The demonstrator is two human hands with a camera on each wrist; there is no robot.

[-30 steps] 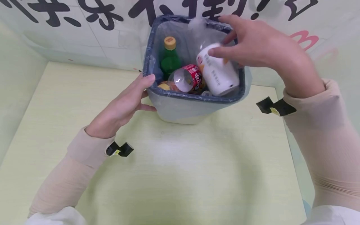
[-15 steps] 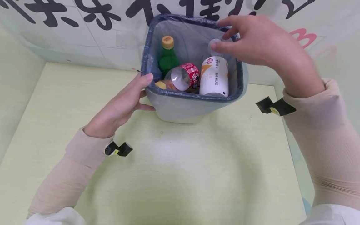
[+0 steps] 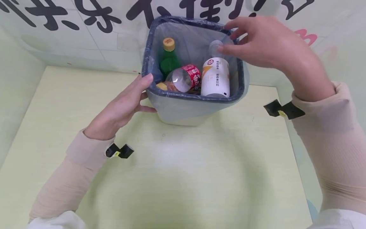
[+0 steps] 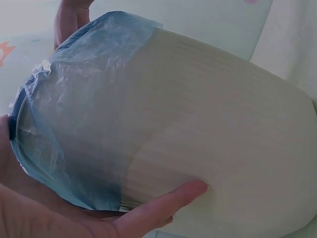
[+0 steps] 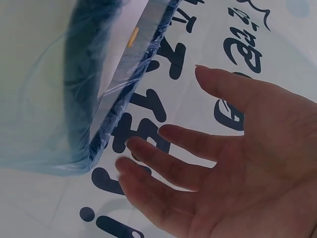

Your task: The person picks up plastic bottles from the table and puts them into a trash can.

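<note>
A pale trash bin [image 3: 183, 114] lined with a bluish plastic bag [image 3: 228, 102] tilts toward me in the head view. My left hand [image 3: 125, 101] grips its left side, thumb over the rim and fingers along the outer wall. In the left wrist view, one finger [image 4: 168, 203] lies against that wall. Inside the bin are a green bottle [image 3: 169, 62] with a yellow cap, a clear bottle with a red label [image 3: 192, 76], and a white-labelled drink bottle [image 3: 215, 76]. My right hand [image 3: 263, 44] hovers by the right rim, fingers spread, holding nothing.
The bin stands on a pale tabletop [image 3: 177, 178]. Behind it rises a white wall panel [image 3: 108, 47] with large black characters. Pale green side panels flank the table on the left [image 3: 20, 76] and right.
The white-labelled bottle has dropped out of my right hand's reach, from tilted to lying against the bin's near right wall. The right hand stays above the rim; the left hand keeps its grip.
</note>
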